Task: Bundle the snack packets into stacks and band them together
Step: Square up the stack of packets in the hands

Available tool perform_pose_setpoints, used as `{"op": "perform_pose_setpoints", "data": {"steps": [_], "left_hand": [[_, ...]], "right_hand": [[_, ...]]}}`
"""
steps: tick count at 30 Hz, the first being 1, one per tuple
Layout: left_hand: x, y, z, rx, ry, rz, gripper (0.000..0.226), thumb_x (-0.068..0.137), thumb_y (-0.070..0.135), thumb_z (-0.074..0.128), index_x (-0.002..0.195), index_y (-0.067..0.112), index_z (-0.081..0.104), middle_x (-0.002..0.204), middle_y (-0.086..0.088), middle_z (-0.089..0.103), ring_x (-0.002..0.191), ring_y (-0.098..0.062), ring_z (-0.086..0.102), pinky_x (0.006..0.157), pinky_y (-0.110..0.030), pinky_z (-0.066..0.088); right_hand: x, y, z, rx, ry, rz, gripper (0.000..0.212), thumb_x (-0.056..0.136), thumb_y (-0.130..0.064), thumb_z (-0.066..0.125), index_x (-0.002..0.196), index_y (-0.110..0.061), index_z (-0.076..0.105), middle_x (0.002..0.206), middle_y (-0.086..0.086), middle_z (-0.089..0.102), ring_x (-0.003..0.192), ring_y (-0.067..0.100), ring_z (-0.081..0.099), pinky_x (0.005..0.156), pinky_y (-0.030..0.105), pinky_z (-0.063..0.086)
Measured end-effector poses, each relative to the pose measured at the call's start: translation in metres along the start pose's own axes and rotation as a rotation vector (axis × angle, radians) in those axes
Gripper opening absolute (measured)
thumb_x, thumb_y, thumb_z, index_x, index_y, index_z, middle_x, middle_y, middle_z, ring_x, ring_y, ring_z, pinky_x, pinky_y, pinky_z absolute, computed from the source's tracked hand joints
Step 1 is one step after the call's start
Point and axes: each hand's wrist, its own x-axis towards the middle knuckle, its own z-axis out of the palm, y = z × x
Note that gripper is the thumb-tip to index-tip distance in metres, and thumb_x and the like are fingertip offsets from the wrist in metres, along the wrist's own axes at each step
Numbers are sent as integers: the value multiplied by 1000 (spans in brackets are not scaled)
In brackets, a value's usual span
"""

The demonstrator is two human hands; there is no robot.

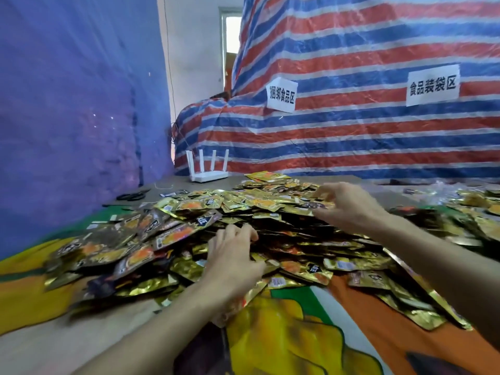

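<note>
Both hands work into the loose heap.
The packets (189,234) lie unsorted in one wide pile on the table (54,347), none banded yet. The left hand (232,255) rests low, fingers bent in; whether it pinches one I cannot tell. The right hand (349,207), well apart, spreads over the far crest, likely raking some together.

Left hand (232,255) fingertips buried among snack packets (292,236), leftmost packets (81,255) blurred, right heap (476,215) cut by edge
</note>
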Motion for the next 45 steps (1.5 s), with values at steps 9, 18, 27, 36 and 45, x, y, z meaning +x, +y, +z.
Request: {"op": "perform_pose_setpoints", "data": {"steps": [9,18,27,36,45], "left_hand": [[31,-57,-11,294,2,-305,113,82,23,71,157,16,-13,163,-11,20,147,-35,23,121,-50,15],[35,-66,-17,367,151,-100,42,90,9,63,123,35,66,100,11,51,109,-20,54,80,-33,37],[32,-63,-57,-101,177,2,18,89,23,74,75,33,70,91,5,69,94,-23,61,86,-46,52],[28,-49,-59,-362,591,228,7,97,13,65,104,14,66,85,4,64,79,-3,59,66,-9,43],[30,-35,-57,-717,822,62,29,90,31,73,109,17,56,88,17,61,74,6,59,73,-17,47]], "right_hand": [[6,-65,92,23,-158,-118,83,87,-23,62,159,-30,21,162,-2,29,148,24,26,118,52,22],[-2,-61,113,44,177,-23,32,92,-18,64,120,-30,74,112,-4,65,106,23,57,83,36,46],[-3,-57,72,345,39,10,22,76,-15,88,97,-17,81,87,-3,74,73,7,68,59,20,57],[-24,-51,71,682,397,-29,12,84,-11,81,93,-17,77,84,-12,73,79,-2,67,66,15,53],[-26,-61,62,1137,612,21,14,88,-15,78,94,-24,69,85,-3,71,81,14,69,69,32,63]]}}
